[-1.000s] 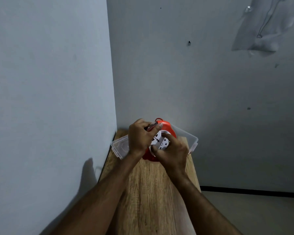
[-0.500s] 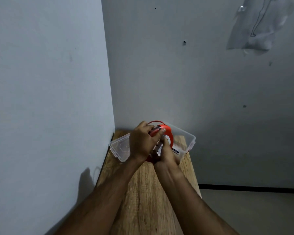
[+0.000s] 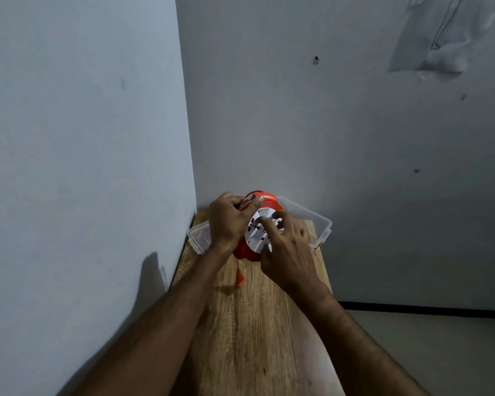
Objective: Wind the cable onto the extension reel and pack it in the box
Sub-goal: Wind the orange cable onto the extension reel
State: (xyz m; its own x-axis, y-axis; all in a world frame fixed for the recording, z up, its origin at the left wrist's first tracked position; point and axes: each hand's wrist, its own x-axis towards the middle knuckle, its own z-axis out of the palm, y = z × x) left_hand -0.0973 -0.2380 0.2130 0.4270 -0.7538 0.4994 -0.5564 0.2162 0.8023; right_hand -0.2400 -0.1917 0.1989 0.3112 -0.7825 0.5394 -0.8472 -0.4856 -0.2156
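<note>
I hold the reel [image 3: 255, 247] tilted over the far end of the table [image 3: 257, 324], its white socket face [image 3: 262, 230] turned up toward me. My left hand [image 3: 229, 221] grips its orange rim at the top, fingers curled over the edge. My right hand [image 3: 286, 247] lies on the white face, its fingertips [image 3: 265, 222] bent and pressing there. A short orange cable end [image 3: 239, 277] hangs below the reel. The clear box [image 3: 312, 221] sits just behind, its lid [image 3: 199, 235] to the left by the wall [image 3: 83, 138].
</note>
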